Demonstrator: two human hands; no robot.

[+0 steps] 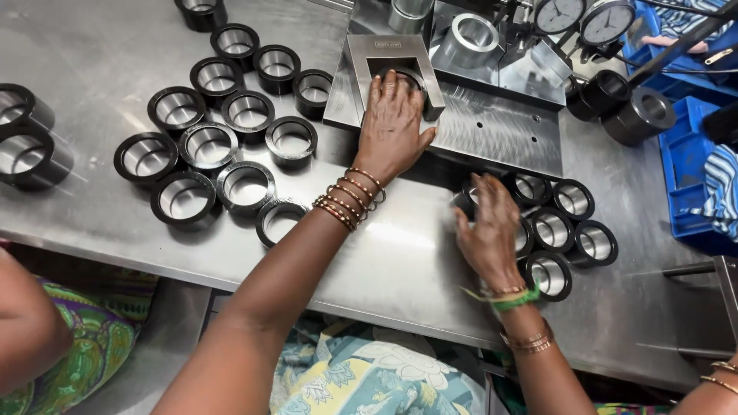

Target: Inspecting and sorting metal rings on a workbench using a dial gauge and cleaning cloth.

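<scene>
Pressing left hand (392,123), fingers spread, on black steel ring (406,77) seated in gauge fixture (361,69); right hand (488,230) grasps ring from cluster (573,223) right of fixture; large batch (207,146) lies left of fixture, checked or unchecked unclear.

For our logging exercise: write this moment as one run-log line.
left hand: on black metal ring in steel gauge fixture | right hand: grasping black metal ring from right cluster

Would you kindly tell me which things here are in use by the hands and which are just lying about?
In use:
- left hand on a ring in the metal fixture
- right hand on the right ring cluster

Lying about:
- left ring cluster
- dial gauges
- blue crates
</scene>
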